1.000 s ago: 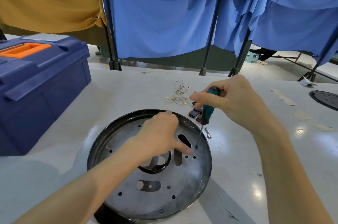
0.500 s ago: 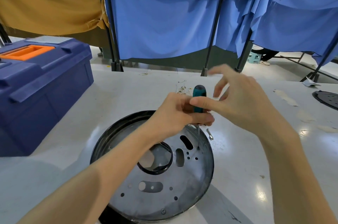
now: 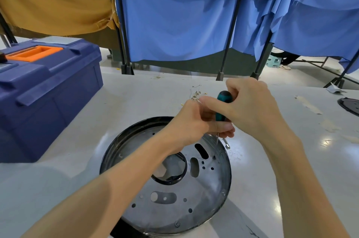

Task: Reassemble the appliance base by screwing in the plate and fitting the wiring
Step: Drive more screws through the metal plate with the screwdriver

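Observation:
The round appliance base [image 3: 211, 216] lies on the white table, its grey metal plate [image 3: 206, 189] full of holes and slots facing up. A teal-handled screwdriver [image 3: 223, 105] stands upright over the plate's far right edge, its thin shaft reaching down to a hole there. My left hand [image 3: 192, 127] grips the lower part of the handle. My right hand [image 3: 250, 109] wraps its fingers round the top of the handle. A bundle of thin wires with gold terminals [image 3: 196, 95] lies just beyond my hands, partly hidden.
A dark blue toolbox [image 3: 48, 90] with an orange handle stands at the left. A small metal part [image 3: 226, 143] lies by the base's right rim. A black round cover [image 3: 350, 105] sits at the table's right edge. Blue curtains on black stands hang behind the table.
My left hand rose from the plate and took hold of the screwdriver handle. My right hand opened briefly, then closed again on the handle's top. The view shifted slightly.

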